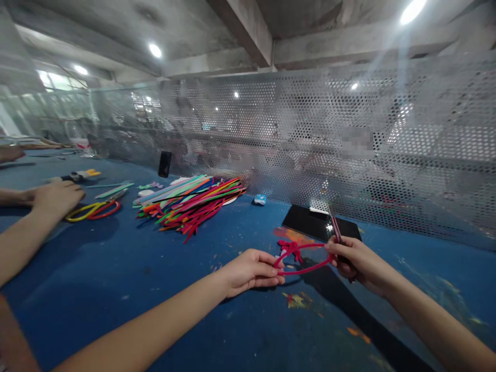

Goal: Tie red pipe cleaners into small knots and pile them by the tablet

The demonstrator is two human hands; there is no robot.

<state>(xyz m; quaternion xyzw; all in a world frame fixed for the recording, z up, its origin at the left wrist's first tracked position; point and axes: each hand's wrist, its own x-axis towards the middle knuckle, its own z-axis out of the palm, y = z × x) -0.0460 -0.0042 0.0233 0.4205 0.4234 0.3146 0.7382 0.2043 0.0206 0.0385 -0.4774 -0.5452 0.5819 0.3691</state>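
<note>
A red pipe cleaner (310, 269) is bent into a long loop between my two hands, above the blue table. My left hand (253, 271) pinches its left end. The loop's right end is in the fingers of my right hand (354, 261), which also holds scissors (335, 225) with the blades pointing up and away. Just behind the loop lies a small red twisted pipe cleaner piece (291, 248). Further back at the centre-left is a pile of many-coloured pipe cleaners (194, 201).
Beyond my right hand lies a black tablet (321, 222). A blue-and-white packet (260, 199) and a phone (165, 164) are by the perforated metal screen (248, 129). Left are another person's hand (58, 196), yellow-and-red-handled scissors (93, 210) and pliers (79, 175).
</note>
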